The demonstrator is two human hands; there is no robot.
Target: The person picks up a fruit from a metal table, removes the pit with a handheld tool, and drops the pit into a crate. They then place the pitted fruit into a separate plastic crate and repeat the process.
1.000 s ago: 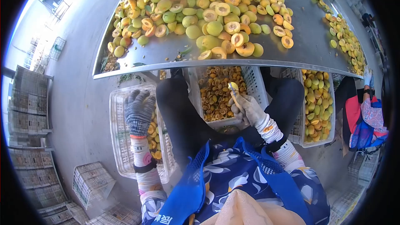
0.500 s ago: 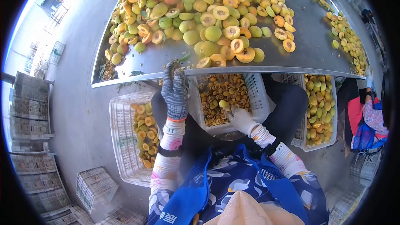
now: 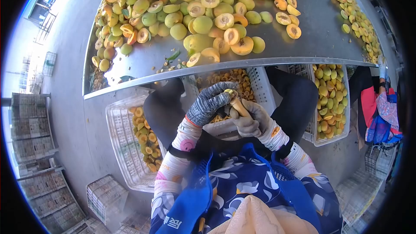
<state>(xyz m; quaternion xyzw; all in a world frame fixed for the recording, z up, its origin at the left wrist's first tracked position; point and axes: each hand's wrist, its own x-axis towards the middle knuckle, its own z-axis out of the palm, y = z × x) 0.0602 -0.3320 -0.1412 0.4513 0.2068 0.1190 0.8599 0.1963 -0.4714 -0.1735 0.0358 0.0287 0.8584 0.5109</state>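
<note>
My left hand (image 3: 209,104), in a grey striped knit glove, is closed with its fingertips pinching a small yellow piece of apricot (image 3: 229,91). Right beside it, my right hand (image 3: 250,119) in a pale glove wraps round a tool with a tan wooden handle (image 3: 239,106). The tool's working end meets the fruit and is hidden by the fingers. Both hands are over a white crate (image 3: 263,89) of pitted apricot halves (image 3: 236,77), between my knees. Above them, a heap of whole and halved apricots (image 3: 202,24) lies on the metal table (image 3: 277,45).
The table's raised front edge (image 3: 173,74) runs just beyond my hands. A crate of apricot halves (image 3: 113,119) stands at left, and another full of greenish apricots (image 3: 331,104) at right. Stacked crates (image 3: 32,125) line the far left. A co-worker's sleeve (image 3: 387,108) shows at right.
My left hand has left the table edge, come down to the right and closed on a piece of apricot. My right hand now meets it, with the wooden handle visible. The view has shifted slightly.
</note>
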